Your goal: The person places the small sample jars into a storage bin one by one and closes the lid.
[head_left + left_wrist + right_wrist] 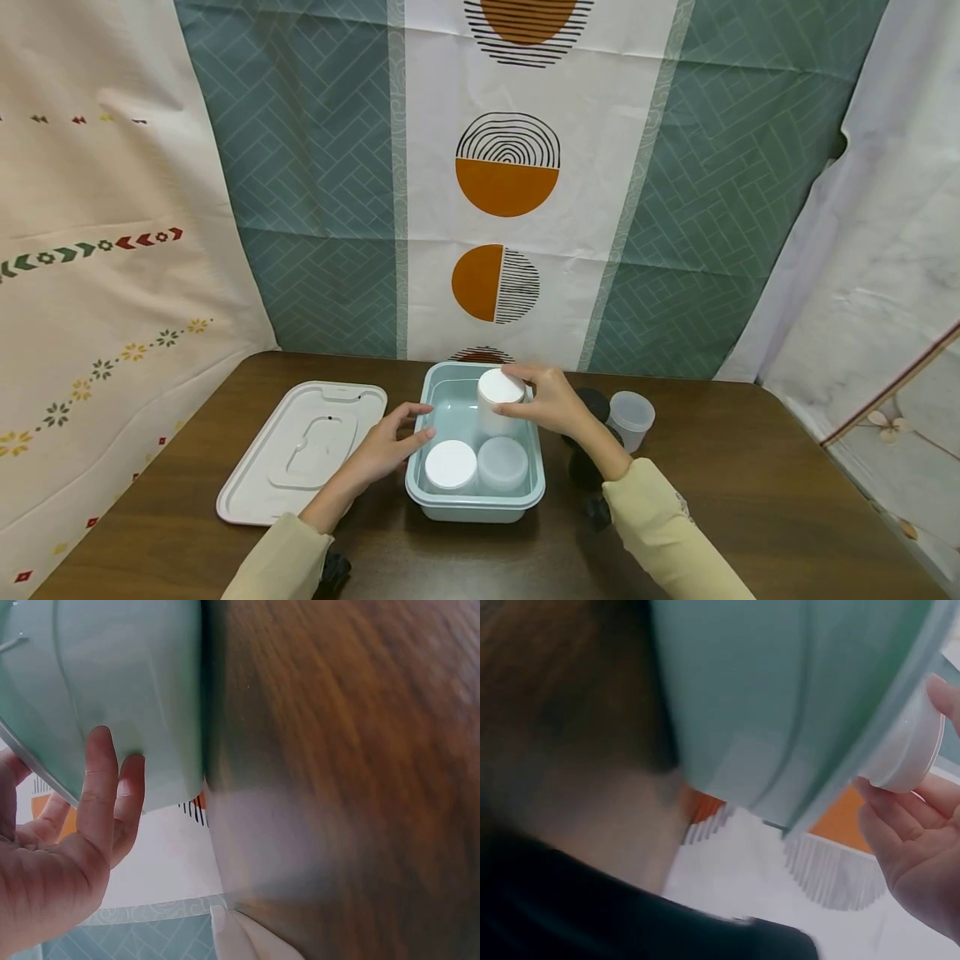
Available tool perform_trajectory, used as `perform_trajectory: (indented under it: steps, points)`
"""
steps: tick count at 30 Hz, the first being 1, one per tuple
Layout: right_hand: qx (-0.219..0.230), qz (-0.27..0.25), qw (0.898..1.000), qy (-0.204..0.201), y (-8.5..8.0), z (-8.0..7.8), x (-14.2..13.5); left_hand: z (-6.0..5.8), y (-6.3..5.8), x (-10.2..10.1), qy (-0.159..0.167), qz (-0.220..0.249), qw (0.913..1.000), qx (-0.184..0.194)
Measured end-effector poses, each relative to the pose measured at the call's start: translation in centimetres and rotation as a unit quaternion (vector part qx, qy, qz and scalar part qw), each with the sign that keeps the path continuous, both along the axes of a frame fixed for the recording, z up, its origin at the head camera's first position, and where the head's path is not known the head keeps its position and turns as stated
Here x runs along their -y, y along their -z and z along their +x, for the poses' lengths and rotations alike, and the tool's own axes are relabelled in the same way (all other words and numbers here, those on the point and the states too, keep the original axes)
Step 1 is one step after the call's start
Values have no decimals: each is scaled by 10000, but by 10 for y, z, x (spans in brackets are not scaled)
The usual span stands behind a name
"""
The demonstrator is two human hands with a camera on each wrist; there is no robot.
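A: Where's the white-lidded jar [495, 414]?
B: Upright inside the pale green tub [480, 514], around one o'clock from its middle. I can't tell whether its base touches the bottom.
A: Is anything holding it?
B: The right hand [553, 402] pinches it near the top, thumb on one side and fingers on the other.
A: And the left hand [384, 448]?
B: At the tub's nine o'clock edge, grasping nothing: its fingers are loosely extended along the outer wall.
A: What else sits in the tub?
B: A second white-lidded jar [451, 465] at seven o'clock, and a frosted container [502, 464] just beside it at five.
A: Outside it?
B: On the brown worktop [735, 492], a flat white lid [255, 493] lies at nine o'clock. Toward three, a translucent cup [632, 414] stands next to dark round objects [592, 403], partly hidden by the right arm.
A: Behind everything?
B: A patterned cloth [322, 167] hangs at twelve.
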State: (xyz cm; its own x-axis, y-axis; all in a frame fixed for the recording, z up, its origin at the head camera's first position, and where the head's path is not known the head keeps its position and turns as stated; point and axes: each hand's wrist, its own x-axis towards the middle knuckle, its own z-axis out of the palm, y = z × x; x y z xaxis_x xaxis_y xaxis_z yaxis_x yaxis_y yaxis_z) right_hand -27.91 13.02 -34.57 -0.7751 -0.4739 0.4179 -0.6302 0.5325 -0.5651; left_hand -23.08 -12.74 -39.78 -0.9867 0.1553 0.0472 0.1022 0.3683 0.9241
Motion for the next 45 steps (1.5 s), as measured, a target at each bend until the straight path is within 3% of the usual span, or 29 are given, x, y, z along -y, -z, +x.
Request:
perform_trajectory:
  steps: [6, 14, 26, 37, 45]
  points:
    - [234, 362, 9991, 26, 14, -2, 2, 0, 0, 0, 1, -4, 10000, 9]
    - [71, 847, 9962, -173, 26, -6, 1, 0, 0, 1, 0, -9, 10000, 24]
    - [241, 1398, 9887, -483, 22, -10, 0, 1, -1, 0, 37, 42, 10000, 57]
    - [735, 1552, 9826, -710, 11, -12, -5, 1, -1, 1, 56, 76, 10000, 31]
    - [452, 1351, 9872, -719, 11, -9, -8, 0, -1, 0, 62, 58, 10000, 38]
